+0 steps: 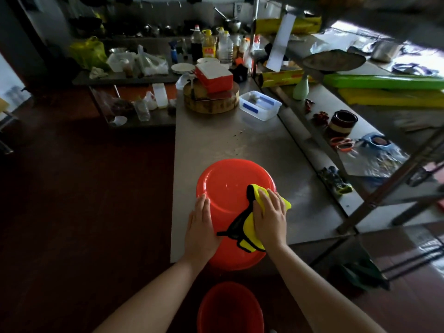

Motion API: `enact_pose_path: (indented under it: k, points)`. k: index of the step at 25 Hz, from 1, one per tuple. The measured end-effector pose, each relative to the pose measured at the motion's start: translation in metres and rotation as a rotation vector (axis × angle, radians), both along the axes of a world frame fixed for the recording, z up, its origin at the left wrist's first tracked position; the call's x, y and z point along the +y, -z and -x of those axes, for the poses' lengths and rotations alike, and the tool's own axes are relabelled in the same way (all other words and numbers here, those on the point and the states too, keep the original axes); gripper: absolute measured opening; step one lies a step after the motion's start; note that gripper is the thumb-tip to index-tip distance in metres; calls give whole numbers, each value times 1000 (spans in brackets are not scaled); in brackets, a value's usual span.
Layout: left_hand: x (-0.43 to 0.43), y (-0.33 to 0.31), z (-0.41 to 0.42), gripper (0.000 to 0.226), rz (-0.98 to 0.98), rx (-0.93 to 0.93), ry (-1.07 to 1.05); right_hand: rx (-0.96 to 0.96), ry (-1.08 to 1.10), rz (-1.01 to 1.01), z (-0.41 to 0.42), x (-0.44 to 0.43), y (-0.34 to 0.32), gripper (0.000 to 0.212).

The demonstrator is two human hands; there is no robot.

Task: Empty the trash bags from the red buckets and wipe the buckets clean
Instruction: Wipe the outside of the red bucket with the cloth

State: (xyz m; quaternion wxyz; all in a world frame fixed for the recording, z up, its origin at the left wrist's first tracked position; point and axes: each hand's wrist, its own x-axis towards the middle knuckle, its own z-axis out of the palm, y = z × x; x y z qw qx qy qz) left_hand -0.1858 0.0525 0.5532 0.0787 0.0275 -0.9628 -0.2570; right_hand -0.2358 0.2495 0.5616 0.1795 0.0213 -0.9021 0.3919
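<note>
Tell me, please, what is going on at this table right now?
A person is wiping a red bucket that lies bottom-up on the steel table, its near side overhanging the table's edge. The right hand presses a yellow cloth flat against the bucket, while the left hand rests on its side to steady it. A second red bucket stands upright on the floor just below, with no bag visible in it.

Free counter (216,140) — bucket (225,186) to container (260,105)
</note>
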Motion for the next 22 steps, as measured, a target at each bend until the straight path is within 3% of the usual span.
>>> enact_pose_path:
  k: [4,7,13,17,22]
  points:
    - [-9,1,3,110,-155,-68,24,113,-91,-148,-25,-15,17,42]
    - [-28,0,5,106,-298,-111,82,174,-238,-379,-35,-19,22,45]
    - [-49,-13,1,84,-455,-158,81,216,-431,-669,-22,-25,2,47]
    - [-48,-14,5,68,-583,-151,76,178,-542,-737,4,-44,-21,44]
    - [-45,-17,2,68,-592,-164,7,75,-660,-823,32,-74,-45,43]
